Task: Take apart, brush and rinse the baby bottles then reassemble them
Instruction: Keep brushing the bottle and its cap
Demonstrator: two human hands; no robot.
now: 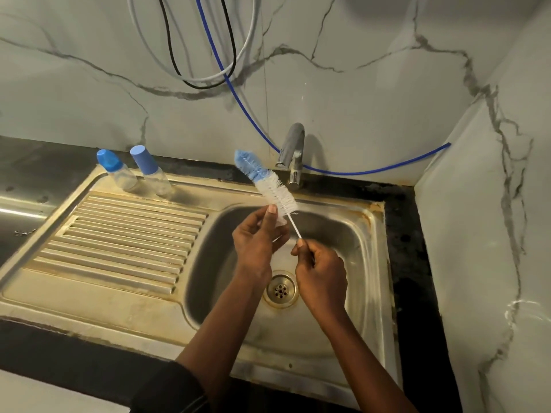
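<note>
Over the open steel sink basin (208,257) mid-frame, the right hand (322,272) pinches a blue-and-white bristle brush (274,192) by its stem. The left hand (256,242) pinches a small clear piece (281,221) beside the bristles.

Left hand (256,242) and right hand (322,275) bare, black sleeve (170,386) at left elbow.

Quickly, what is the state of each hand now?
Left hand: at the lower bristles of the bottle brush; grip cannot be told.
Right hand: pinches the brush's thin handle.
</note>
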